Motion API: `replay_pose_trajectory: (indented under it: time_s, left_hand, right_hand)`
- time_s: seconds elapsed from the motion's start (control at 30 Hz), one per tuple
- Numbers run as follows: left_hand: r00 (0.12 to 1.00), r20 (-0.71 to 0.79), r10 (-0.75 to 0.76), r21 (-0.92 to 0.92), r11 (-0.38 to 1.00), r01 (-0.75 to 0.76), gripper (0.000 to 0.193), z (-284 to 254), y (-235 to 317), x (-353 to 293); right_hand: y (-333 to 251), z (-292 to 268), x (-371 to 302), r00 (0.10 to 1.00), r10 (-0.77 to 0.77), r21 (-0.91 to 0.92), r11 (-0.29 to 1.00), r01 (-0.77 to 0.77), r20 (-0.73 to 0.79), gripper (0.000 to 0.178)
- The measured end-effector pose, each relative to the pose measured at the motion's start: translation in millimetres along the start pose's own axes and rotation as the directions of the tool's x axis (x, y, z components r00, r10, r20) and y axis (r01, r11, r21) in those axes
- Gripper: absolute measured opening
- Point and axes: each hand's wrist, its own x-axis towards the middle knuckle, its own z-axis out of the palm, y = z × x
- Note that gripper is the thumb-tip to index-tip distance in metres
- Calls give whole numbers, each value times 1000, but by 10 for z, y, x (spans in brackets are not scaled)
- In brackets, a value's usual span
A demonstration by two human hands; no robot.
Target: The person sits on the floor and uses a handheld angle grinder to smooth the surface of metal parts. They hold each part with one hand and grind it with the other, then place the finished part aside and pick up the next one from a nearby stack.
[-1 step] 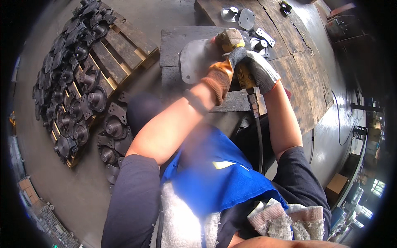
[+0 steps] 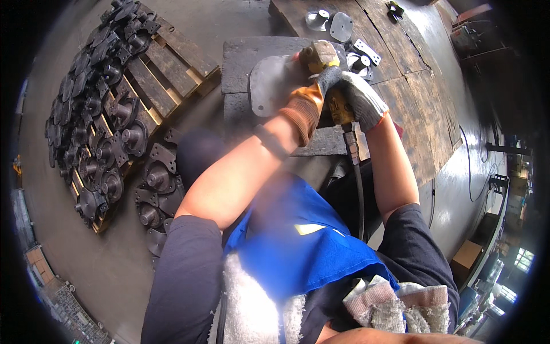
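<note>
A yellow air grinder [image 2: 322,56] is in both of my hands, its head over a flat grey metal plate [image 2: 264,83] with rounded corners. My left hand [image 2: 318,90], in an orange and dark glove, wraps round the tool near its head. In a white knit glove, my right hand [image 2: 363,98] closes round the grinder's body. A dark air hose [image 2: 360,192] runs from the tool's rear down toward my lap. Under the plate is a dark, worn block [image 2: 238,54]. The contact between the grinder's working end and the plate is blurred.
Left of me, a wooden pallet [image 2: 166,71] carries many dark metal parts [image 2: 94,103]; more flanged parts [image 2: 157,178] lie on the floor beside it. Several metal pieces [image 2: 342,26] sit on the wooden table [image 2: 421,109] to the right. A cardboard box [image 2: 467,254] stands far right.
</note>
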Motion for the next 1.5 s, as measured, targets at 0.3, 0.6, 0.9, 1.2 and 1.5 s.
replay_pose_trajectory:
  time_s: [0.3,0.6,0.9,1.2,1.5]
  left_hand:
    - [996,-82,29,258,966,-7,54,28,-11,-12]
    - [977,71,-203,817,-550,-174,56,-278,-600,-338]
    - [996,-1,94,907,-418,40,51,-430,-836,93]
    - [975,-201,98,893,-390,223,67,-325,-437,61]
    - [872,-489,11,772,471,426,70,-290,-122,-43]
  right_hand:
    - [-153,41,0,979,196,-431,889,-153,58,28]
    - [-753,308,-588,910,413,784,575,-235,-30,30]
    - [-715,296,-341,829,558,710,601,-366,-45,33]
    - [-1036,212,151,997,-78,-281,957,74,-3,30]
    - [-1131,374,250,991,-93,75,992,100,-97,31]
